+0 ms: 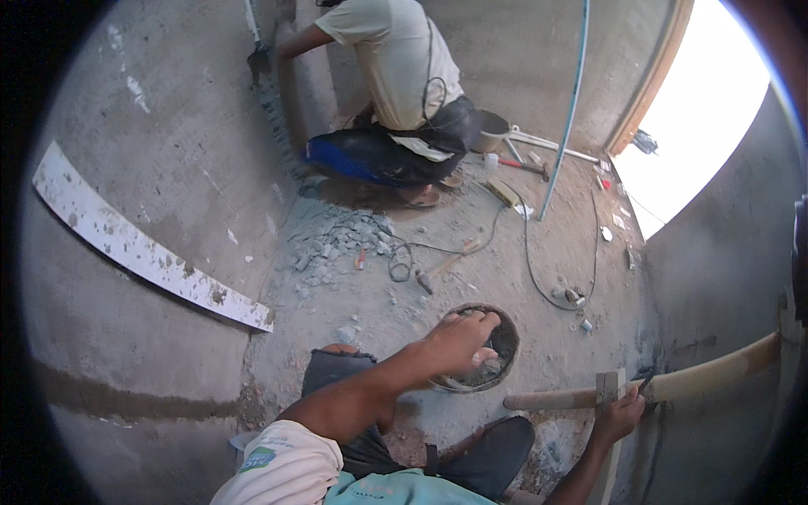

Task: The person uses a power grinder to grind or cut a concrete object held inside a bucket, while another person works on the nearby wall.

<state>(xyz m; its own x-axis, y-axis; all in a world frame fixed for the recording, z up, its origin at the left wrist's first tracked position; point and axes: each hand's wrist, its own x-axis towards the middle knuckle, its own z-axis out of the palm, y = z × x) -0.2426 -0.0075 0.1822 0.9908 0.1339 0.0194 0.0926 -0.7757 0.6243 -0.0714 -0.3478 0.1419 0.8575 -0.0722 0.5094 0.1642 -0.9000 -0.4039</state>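
My left hand (pixel 459 343) reaches over a round bucket (pixel 516 353) of grey wet mortar (pixel 503 341). Its thumb and fingers are apart above the mortar, and I make out nothing firmly held. At the right, my right hand (pixel 623 415) is closed beside an upright wooden strip (pixel 608 387). A dark, thin tool (pixel 645 380) pokes out past its fingers; most of it is hidden, so its kind is unclear. Behind the strip, a long tan pole or pipe (pixel 715 368) runs along the right wall.
A co-worker (pixel 391 76) squats at the far left wall beside grey rubble (pixel 332 244). Ahead lie a hammer (pixel 442 265), a red-handled hammer (pixel 523 166) and a looping cable (pixel 528 244). A blue rod (pixel 566 109) stands upright. A white board (pixel 143 240) leans on the left wall.
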